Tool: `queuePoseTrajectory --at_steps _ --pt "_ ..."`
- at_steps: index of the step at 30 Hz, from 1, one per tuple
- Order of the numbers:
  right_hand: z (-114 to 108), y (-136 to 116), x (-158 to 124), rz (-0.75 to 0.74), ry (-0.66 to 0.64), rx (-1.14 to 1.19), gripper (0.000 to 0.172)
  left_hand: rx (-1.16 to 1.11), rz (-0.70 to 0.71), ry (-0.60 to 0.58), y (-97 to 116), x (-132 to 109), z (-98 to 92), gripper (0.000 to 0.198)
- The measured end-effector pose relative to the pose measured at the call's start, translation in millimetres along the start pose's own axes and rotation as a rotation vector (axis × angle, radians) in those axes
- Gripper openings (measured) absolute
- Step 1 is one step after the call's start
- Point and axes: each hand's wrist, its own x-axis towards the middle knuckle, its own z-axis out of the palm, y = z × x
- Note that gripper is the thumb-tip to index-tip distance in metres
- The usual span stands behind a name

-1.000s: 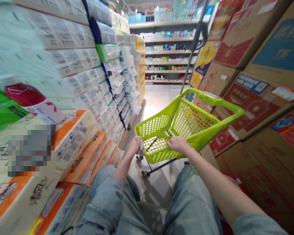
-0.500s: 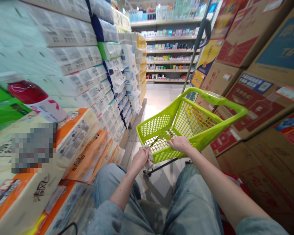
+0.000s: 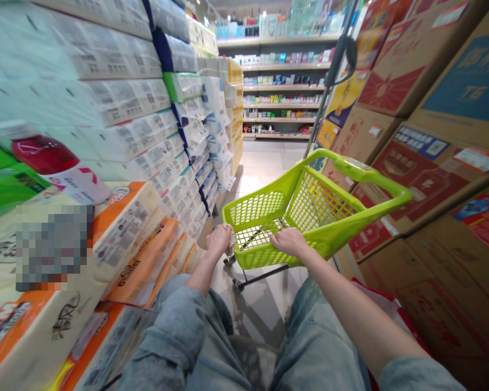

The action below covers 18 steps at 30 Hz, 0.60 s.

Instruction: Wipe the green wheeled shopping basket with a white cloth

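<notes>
while the person crouches in a narrow shop aisle, knees in pale denim (image 3: 179, 336) at the bottom of the view, both hands are on a small lime-green basket (image 3: 255, 209) that rides on a wheeled frame (image 3: 237, 283). the basket sits just ahead of the knees, tilted, with its open top facing the camera.

the left hand (image 3: 218, 241) is clenched around a whitish cloth (image 3: 230, 244) and presses it against the basket's near left corner. the right hand (image 3: 287, 241) rests on the near rim, fingers curled over the edge and gripping it, as if to hold the basket steady.

judging by this, the wiping is under way at that one corner. the plastic looks evenly bright all over, so it is not possible to tell which walls have been gone over and which are left.

no goods show inside the basket, only its mesh floor and walls, with a dark bar of the frame visible through the holes. a thin metal pole (image 3: 334, 70) rises behind it.

stacked packs of tissue paper (image 3: 118, 141) fill the left side, in white, orange and green wrappers. large cardboard boxes (image 3: 424, 163), all closed, fill the right. far down the tiled floor (image 3: 261, 163), shelves (image 3: 277, 81) hold small bottles and packets, too distant to make out.
</notes>
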Motion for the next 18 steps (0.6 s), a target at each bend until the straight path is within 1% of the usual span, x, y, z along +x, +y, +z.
queuePoseTrajectory --at_steps 4,9,12,15,18 --pt "0.8 -0.4 1.9 -0.001 -0.024 0.009 0.065 -0.035 -0.001 -0.020 -1.5 -1.6 4.2 0.045" --pt "3.4 4.6 -0.9 0.022 -0.041 0.001 0.061 -0.085 -0.021 -0.071 0.4 -19.5 4.5 0.043" --pt "3.6 7.8 -3.6 0.016 -0.036 -0.015 0.059 -0.092 0.020 -0.071 3.3 -37.5 7.0 0.043" --pt "2.3 10.1 -5.6 0.023 -0.041 -0.022 0.058 -0.083 0.045 -0.068 6.2 -60.9 14.6 0.044" --pt "1.3 11.8 -7.4 0.035 -0.037 -0.029 0.057 -0.095 0.062 -0.106 7.0 -83.4 21.7 0.045"
